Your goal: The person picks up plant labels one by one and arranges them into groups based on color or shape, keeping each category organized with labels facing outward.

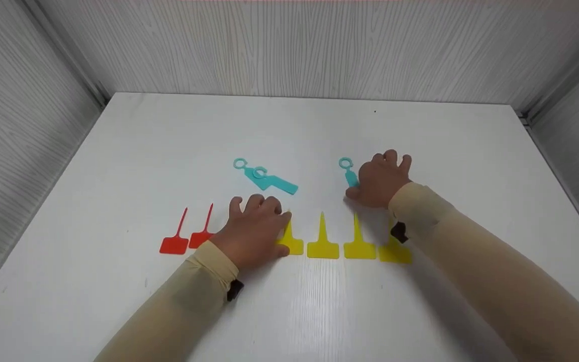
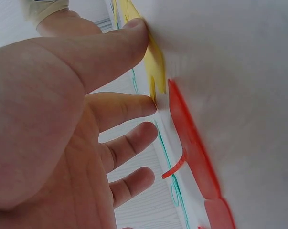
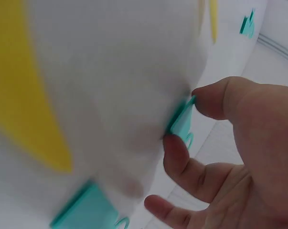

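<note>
In the head view my left hand [image 1: 254, 234] is low over the table, thumb and index finger at the base and spike of a yellow T-shaped plant tag [image 1: 294, 246]. The left wrist view shows this yellow tag [image 2: 155, 67] between those two fingers, the others spread. Farther right, my right hand [image 1: 382, 180] pinches a teal hook-ring plant tag [image 1: 351, 178], ring pointing away. Thumb and index finger hold the teal tag [image 3: 182, 121] by its edges in the right wrist view. Another teal tag [image 3: 89, 210] lies nearby there, hidden under the hand in the head view.
Several yellow tags [image 1: 323, 250] stand in a row, spikes pointing away, the rightmost partly under the right sleeve [image 1: 470, 251]. Red tags [image 1: 174, 246] continue the row leftward. Two teal tags [image 1: 283, 185] overlap behind the left hand. Wood-grain panels [image 1: 289, 45] wall the white table.
</note>
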`<state>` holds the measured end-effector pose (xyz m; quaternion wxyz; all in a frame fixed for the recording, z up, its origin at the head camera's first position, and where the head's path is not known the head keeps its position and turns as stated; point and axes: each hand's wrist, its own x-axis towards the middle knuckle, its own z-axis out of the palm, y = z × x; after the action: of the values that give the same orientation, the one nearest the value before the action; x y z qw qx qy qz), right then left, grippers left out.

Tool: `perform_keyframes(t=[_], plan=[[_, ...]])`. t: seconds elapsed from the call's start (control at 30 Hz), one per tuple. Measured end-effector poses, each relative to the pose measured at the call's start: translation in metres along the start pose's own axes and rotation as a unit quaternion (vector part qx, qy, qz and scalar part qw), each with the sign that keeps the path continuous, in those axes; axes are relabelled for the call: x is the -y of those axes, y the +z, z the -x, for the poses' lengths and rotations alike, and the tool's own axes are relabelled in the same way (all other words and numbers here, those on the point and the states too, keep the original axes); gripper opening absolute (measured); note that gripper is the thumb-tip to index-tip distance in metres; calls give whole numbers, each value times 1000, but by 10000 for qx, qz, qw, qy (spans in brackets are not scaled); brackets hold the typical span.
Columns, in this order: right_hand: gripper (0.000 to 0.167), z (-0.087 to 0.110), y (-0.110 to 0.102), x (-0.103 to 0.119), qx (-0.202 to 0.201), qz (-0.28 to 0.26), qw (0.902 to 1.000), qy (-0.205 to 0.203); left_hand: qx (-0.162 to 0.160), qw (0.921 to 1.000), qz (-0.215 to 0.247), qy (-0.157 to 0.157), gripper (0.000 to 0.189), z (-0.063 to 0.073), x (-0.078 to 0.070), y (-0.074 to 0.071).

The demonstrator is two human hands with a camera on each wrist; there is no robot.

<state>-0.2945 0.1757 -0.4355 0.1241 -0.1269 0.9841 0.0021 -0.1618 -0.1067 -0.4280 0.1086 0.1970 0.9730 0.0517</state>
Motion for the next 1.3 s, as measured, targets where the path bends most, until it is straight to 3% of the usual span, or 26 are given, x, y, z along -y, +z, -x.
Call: perform_keyframes(t=[0.2, 0.43, 0.8, 1.07, 1.3], plan=[[42, 13, -7, 18, 201, 8, 9995, 224, -21, 10000, -54, 5, 77, 0, -1, 0], [37, 19, -8, 22, 392, -151, 9984, 386, -47, 10000, -29, 15, 77, 0, -1, 0], [40, 22, -4, 20, 572, -12, 9982, 192, -64, 10000, -51, 49, 75, 0, 0, 1], [42, 31, -27, 43, -18, -64, 10000, 17, -67, 9999, -97, 16, 77, -1, -1, 1], [44, 23, -32, 85, -228, 3, 9980, -592, -83, 9997, -247, 26, 78, -1, -2, 1]])
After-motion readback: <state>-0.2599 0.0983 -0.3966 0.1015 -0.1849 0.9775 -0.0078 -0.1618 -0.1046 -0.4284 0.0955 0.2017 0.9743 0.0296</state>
